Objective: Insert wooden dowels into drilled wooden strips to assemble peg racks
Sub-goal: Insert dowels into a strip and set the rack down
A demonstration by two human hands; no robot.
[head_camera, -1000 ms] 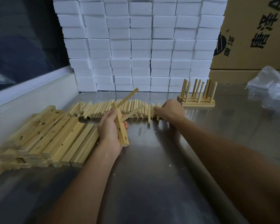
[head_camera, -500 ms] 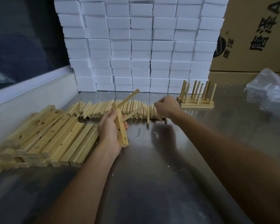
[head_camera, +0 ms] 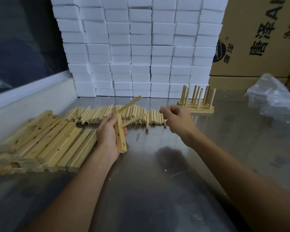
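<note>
holding strip (head_camera: 120, 131) up in left hand (head_camera: 107, 136), fingers curled round it, so empty holes face right hand (head_camera: 177, 121) | right fingers pinched together, dowel there too hidden to tell | spare dowels (head_camera: 117, 113) lie near for easy reach

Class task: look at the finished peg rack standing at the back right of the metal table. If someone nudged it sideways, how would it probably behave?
The finished pale wooden peg rack would probably slide rather than tip: its flat base strips lie low and long on the smooth steel table. Its upright dowels look thin, so it is likely light. A push high on the dowels might rock it.
</note>
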